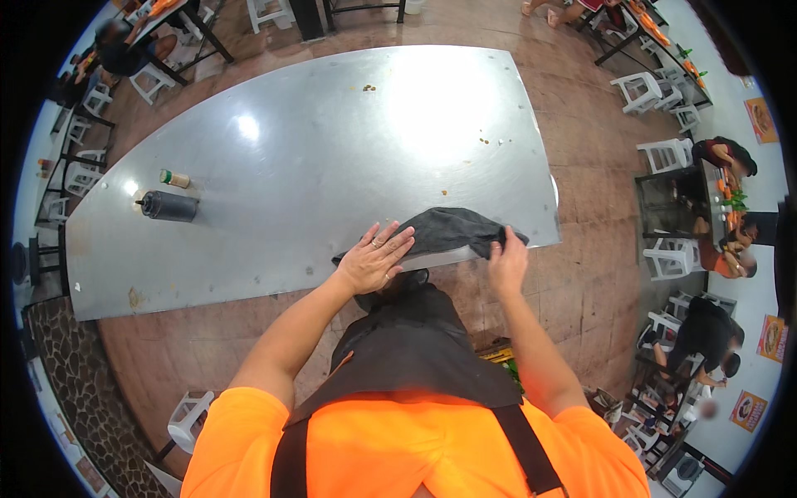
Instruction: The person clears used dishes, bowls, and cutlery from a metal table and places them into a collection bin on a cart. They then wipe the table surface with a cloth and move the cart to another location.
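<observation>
A dark grey cloth (445,229) lies along the near edge of a metal-topped table (299,180). My left hand (372,260) rests flat with fingers spread over the cloth's left part, a ring on one finger. At the cloth's right end, my right hand (508,261) pinches its bunched corner between thumb and fingers. Small brown crumbs (369,88) lie near the far edge, and more bits (484,140) are scattered on the right side. A brown stain (134,297) marks the table's near left corner.
A dark squeeze bottle (168,206) lies on the table's left side beside a small green-capped shaker (175,178). White plastic stools (638,92) and seated people (703,330) line the right wall. Another stool (189,418) stands behind me to the left. Brown tiles (591,205) cover the floor.
</observation>
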A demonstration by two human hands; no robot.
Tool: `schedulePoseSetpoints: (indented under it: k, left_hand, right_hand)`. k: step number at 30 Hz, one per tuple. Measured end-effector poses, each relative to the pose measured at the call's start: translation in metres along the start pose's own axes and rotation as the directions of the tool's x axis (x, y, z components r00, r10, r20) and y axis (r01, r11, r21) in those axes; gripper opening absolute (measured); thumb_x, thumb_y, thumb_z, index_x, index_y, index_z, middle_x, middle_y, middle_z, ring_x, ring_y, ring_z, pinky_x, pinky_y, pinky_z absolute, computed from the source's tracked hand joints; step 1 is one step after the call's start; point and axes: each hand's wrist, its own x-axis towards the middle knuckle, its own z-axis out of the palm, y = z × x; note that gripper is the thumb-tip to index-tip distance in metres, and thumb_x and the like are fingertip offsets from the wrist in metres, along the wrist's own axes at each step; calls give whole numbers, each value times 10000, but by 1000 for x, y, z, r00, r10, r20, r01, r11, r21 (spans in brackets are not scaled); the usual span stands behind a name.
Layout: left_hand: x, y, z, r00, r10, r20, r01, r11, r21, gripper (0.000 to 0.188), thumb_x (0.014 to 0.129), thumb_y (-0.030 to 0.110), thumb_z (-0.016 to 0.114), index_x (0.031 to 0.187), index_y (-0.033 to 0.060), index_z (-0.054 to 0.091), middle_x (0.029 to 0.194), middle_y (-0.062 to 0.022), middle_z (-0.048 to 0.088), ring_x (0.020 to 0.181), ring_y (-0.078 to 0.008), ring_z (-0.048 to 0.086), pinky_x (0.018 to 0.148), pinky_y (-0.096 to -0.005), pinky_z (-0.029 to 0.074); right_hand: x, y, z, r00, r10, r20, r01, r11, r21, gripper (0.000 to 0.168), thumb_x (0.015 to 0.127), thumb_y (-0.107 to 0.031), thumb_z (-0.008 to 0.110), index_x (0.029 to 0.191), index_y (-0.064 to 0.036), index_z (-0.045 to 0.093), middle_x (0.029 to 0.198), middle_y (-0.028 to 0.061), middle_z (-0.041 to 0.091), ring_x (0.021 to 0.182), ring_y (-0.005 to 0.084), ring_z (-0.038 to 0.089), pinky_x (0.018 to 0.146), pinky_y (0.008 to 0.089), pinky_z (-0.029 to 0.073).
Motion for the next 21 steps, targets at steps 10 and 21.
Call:
schedulePoseSetpoints:
  k: [10, 21]
  left_hand:
    - [82, 16, -1, 988, 7, 155, 28, 975, -222, 911, 954, 646, 544, 1585, 22, 342, 1685, -126, 289, 1572, -299, 228, 1276, -496, 181]
    - [163, 41, 31, 916, -399, 45, 395, 878, -268, 931, 931, 650, 568, 1587, 26, 349, 1704, -139, 232, 1573, -320, 218, 1265, -536, 170]
  right_hand:
    - [134, 13, 27, 991, 136, 3, -130, 951, -282, 855, 1028, -566, 477, 1599, 31, 257, 1616, 351, 259, 1540, 500, 165, 1247, 585, 146]
    - [334, -1, 55, 804, -540, 248, 579, 807, -119, 833, 998, -538, 559, 1593, -10, 311, 1615, 297, 320, 1546, 447, 216, 1245, 566, 182]
